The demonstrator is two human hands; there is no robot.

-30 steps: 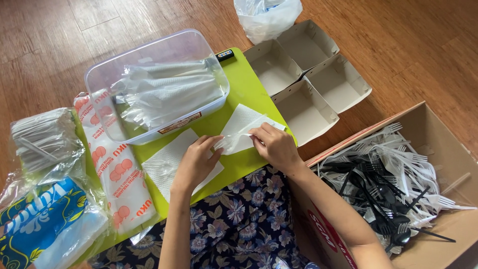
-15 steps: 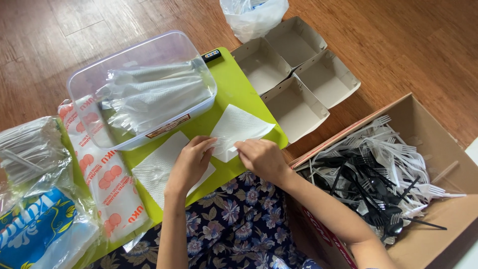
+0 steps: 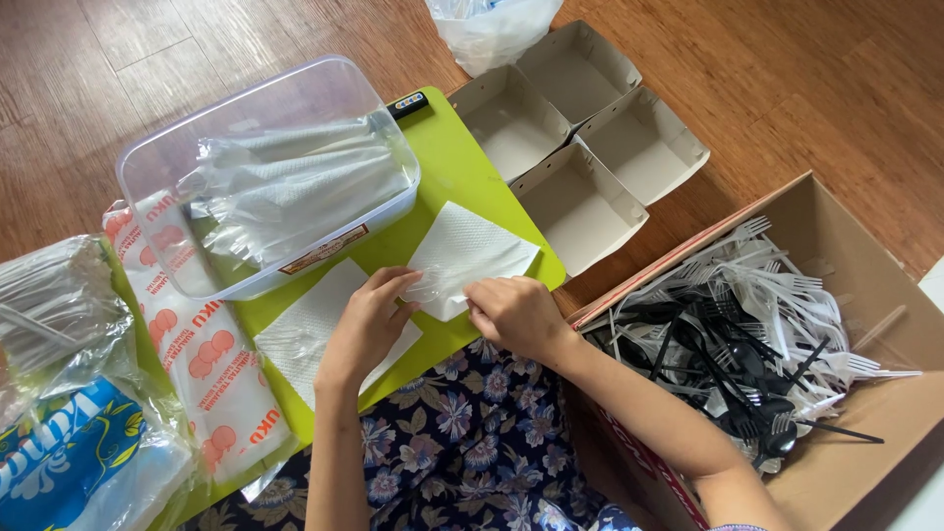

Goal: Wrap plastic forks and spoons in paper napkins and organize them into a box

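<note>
A white paper napkin (image 3: 470, 251) lies on the lime-green lap table (image 3: 454, 170). My left hand (image 3: 369, 320) pinches its near left corner, and my right hand (image 3: 513, 313) presses its near edge with curled fingers. A second white napkin (image 3: 313, 324) lies flat to the left, partly under my left wrist. Behind the hands stands a clear plastic tub (image 3: 265, 167) filled with clear plastic sleeves.
A cardboard box (image 3: 865, 423) of black and white plastic forks and spoons sits at right. Three open white paper trays (image 3: 580, 138) rest on the wooden floor beyond the table. Red-printed plastic packs (image 3: 206, 354), a blue-printed pack (image 3: 59, 462) and clear bags lie at left.
Both hands have slid to the napkin's near edge, the left now pinching its corner. The view has shifted a little, so everything sits further left.
</note>
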